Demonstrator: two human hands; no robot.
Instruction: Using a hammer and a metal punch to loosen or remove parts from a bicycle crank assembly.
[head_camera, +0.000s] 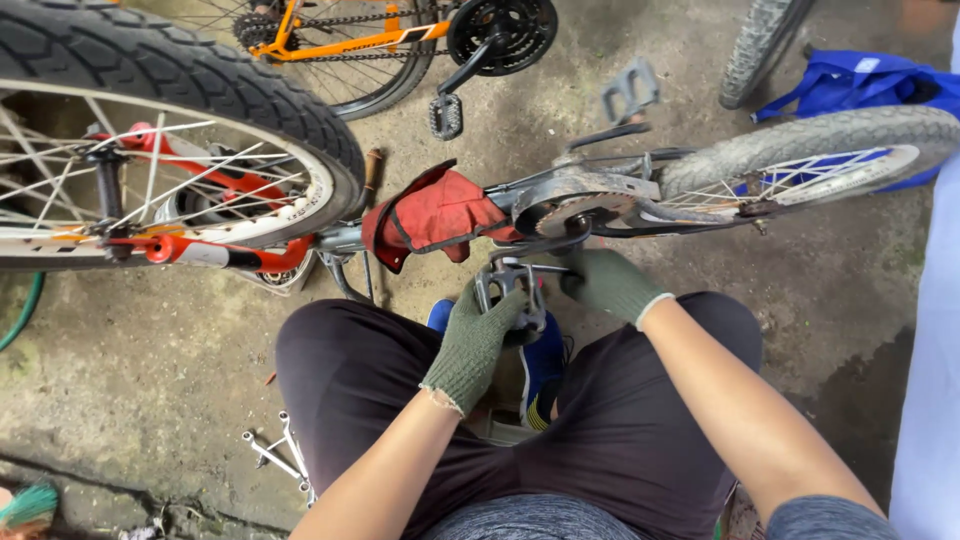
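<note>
The person sat over a small bicycle lying on its side across the middle of the frame, and the work in hand looked like the fitting or loosening of its near pedal (510, 285), just below the rusty chainring (580, 205). The left hand (475, 340), in a green glove, had its fingers curled closed around the pedal, while the gloved right hand (607, 283) gripped the crank arm (540, 246) beside it. In my judgement the next move called for bracing the crank firmly while turning the pedal; a red cloth (435, 215) hung over the frame nearby.
</note>
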